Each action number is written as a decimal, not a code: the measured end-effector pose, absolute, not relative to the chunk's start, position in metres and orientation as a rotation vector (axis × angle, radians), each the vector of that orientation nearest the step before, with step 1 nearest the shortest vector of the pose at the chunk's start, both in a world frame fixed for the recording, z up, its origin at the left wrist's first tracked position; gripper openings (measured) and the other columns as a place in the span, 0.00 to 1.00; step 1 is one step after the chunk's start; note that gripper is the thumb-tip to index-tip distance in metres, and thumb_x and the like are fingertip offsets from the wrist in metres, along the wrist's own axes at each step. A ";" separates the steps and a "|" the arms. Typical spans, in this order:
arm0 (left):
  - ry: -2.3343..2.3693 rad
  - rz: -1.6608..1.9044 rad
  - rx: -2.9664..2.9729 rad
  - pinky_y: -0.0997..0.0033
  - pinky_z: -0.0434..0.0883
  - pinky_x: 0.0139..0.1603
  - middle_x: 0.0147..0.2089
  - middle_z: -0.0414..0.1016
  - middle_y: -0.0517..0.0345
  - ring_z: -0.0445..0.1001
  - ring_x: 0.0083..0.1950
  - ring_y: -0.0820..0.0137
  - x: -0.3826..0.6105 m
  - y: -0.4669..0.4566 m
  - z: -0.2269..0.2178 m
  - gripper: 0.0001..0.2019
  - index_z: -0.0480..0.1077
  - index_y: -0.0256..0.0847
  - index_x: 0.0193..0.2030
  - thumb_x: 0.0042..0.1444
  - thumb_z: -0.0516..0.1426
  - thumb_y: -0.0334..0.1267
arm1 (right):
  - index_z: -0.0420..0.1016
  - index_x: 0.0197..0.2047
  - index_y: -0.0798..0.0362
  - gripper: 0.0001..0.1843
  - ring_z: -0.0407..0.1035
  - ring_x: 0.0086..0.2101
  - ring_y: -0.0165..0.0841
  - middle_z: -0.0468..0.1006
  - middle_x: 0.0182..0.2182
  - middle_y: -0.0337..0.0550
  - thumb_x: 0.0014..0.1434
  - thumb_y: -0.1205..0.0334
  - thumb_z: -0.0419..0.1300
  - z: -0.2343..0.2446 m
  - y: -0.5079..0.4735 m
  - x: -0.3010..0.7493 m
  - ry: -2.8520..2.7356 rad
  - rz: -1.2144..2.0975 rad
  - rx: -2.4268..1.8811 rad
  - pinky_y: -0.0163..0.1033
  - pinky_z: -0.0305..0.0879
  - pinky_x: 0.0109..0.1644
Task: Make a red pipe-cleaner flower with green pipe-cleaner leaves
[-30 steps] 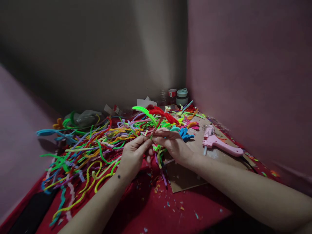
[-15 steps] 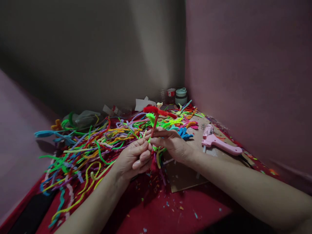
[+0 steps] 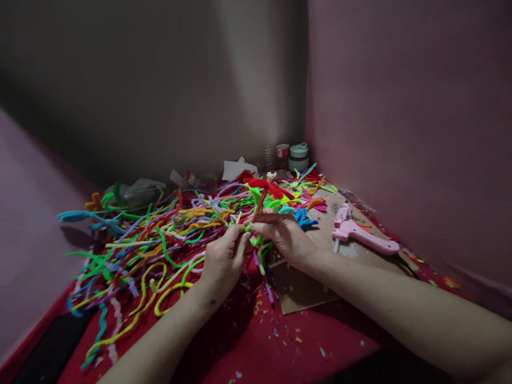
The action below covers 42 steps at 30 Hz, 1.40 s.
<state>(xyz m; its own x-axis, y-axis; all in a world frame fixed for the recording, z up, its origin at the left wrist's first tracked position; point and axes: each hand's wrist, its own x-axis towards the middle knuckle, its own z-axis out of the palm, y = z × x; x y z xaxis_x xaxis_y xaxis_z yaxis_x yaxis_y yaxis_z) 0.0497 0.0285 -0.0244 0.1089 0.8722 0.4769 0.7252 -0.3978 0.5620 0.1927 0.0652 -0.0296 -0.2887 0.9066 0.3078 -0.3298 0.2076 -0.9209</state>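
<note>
Rolling the grip at the foot of a red fuzzy flower (image 3: 263, 200)

Just turned the left hand (image 3: 224, 256) over, back upward, curling in fingers spread loose half a second ago; leaned the flower further right as well. Probably means twisting at the foot of the stem rather than letting go. Clamped on that foot now from both sides: left fingers pinched below, thumb and fingers of the right hand (image 3: 290, 240) closed just above. Held in the air over the desk (image 3: 280, 362), with a green loop (image 3: 255, 196) beside the stem.

Crowded leftward and behind by a pile of fuzzy strands (image 3: 160, 234); bounded rightward by a board (image 3: 302, 296) and a pink glue gun (image 3: 364, 242), just beyond the right arm (image 3: 384, 301). Roomiest toward the near edge, among scattered clippings (image 3: 298, 340), and upward.
</note>
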 end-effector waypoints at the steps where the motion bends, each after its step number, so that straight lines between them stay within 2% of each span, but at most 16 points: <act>1: 1.600 1.157 2.232 0.77 0.64 0.27 0.24 0.70 0.61 0.67 0.24 0.76 0.048 0.029 -0.027 0.07 0.69 0.39 0.36 0.56 0.52 0.38 | 0.79 0.30 0.53 0.09 0.67 0.33 0.31 0.76 0.28 0.38 0.51 0.58 0.60 -0.029 0.065 0.193 -1.331 1.380 -0.600 0.39 0.62 0.43; 5: 1.528 1.183 2.142 0.78 0.63 0.25 0.22 0.67 0.63 0.64 0.21 0.77 0.048 0.031 -0.025 0.07 0.68 0.40 0.33 0.56 0.51 0.37 | 0.78 0.28 0.52 0.08 0.67 0.33 0.31 0.76 0.28 0.39 0.49 0.58 0.61 -0.026 0.064 0.195 -1.380 1.343 -0.624 0.39 0.62 0.44; 9: 1.385 1.150 1.757 0.78 0.62 0.21 0.20 0.66 0.64 0.64 0.18 0.77 0.055 0.028 -0.011 0.08 0.66 0.39 0.28 0.55 0.53 0.39 | 0.78 0.29 0.51 0.05 0.68 0.37 0.32 0.77 0.31 0.38 0.49 0.61 0.61 -0.021 0.061 0.198 -1.439 1.284 -0.694 0.40 0.61 0.48; 16: 1.066 1.060 1.255 0.83 0.59 0.16 0.18 0.67 0.65 0.60 0.13 0.83 0.055 0.030 -0.003 0.09 0.64 0.36 0.26 0.54 0.56 0.37 | 0.76 0.30 0.52 0.04 0.70 0.36 0.32 0.78 0.31 0.38 0.47 0.66 0.60 -0.022 0.063 0.197 -1.298 1.415 -0.624 0.41 0.64 0.45; 24: 0.806 0.912 0.977 0.83 0.59 0.08 0.16 0.60 0.69 0.46 0.09 0.86 0.047 0.034 -0.002 0.06 0.65 0.36 0.31 0.56 0.53 0.35 | 0.76 0.31 0.52 0.06 0.70 0.35 0.32 0.77 0.29 0.37 0.45 0.64 0.63 -0.023 0.065 0.198 -1.279 1.448 -0.546 0.42 0.63 0.47; 29: 0.619 0.835 0.855 0.86 0.57 0.07 0.16 0.58 0.70 0.38 0.09 0.88 0.043 0.037 -0.006 0.06 0.67 0.34 0.31 0.57 0.51 0.32 | 0.78 0.30 0.51 0.06 0.69 0.41 0.31 0.76 0.34 0.38 0.48 0.60 0.62 -0.025 0.067 0.198 -1.337 1.512 -0.462 0.40 0.59 0.53; 31: 0.568 0.816 0.838 0.86 0.57 0.06 0.16 0.58 0.70 0.37 0.09 0.88 0.042 0.038 -0.009 0.07 0.67 0.33 0.31 0.57 0.51 0.31 | 0.79 0.30 0.51 0.06 0.69 0.39 0.31 0.76 0.34 0.38 0.48 0.60 0.62 -0.028 0.068 0.197 -1.305 1.582 -0.438 0.41 0.59 0.52; 34: 0.571 0.808 0.872 0.85 0.57 0.07 0.16 0.58 0.69 0.40 0.09 0.87 0.044 0.038 -0.010 0.06 0.67 0.34 0.31 0.57 0.52 0.33 | 0.78 0.28 0.52 0.05 0.68 0.37 0.30 0.76 0.32 0.38 0.46 0.61 0.64 -0.031 0.070 0.196 -1.247 1.613 -0.433 0.40 0.60 0.50; 37: 0.709 0.877 0.962 0.83 0.59 0.10 0.16 0.59 0.69 0.48 0.09 0.85 0.049 0.036 -0.009 0.07 0.67 0.35 0.31 0.56 0.53 0.36 | 0.77 0.25 0.53 0.04 0.68 0.36 0.30 0.75 0.31 0.38 0.43 0.62 0.66 -0.032 0.070 0.194 -1.179 1.586 -0.505 0.38 0.61 0.47; 40: 0.974 1.024 1.170 0.81 0.62 0.16 0.19 0.66 0.65 0.60 0.14 0.81 0.055 0.032 -0.007 0.07 0.67 0.36 0.32 0.53 0.57 0.39 | 0.77 0.26 0.53 0.06 0.68 0.33 0.29 0.75 0.30 0.38 0.42 0.62 0.66 -0.032 0.069 0.193 -1.129 1.546 -0.605 0.39 0.63 0.43; 42: 1.163 1.130 1.359 0.80 0.63 0.20 0.21 0.68 0.63 0.64 0.18 0.78 0.058 0.030 -0.009 0.07 0.68 0.37 0.32 0.51 0.59 0.39 | 0.77 0.27 0.54 0.06 0.68 0.33 0.30 0.75 0.30 0.39 0.43 0.61 0.64 -0.031 0.068 0.193 -1.140 1.498 -0.649 0.39 0.63 0.43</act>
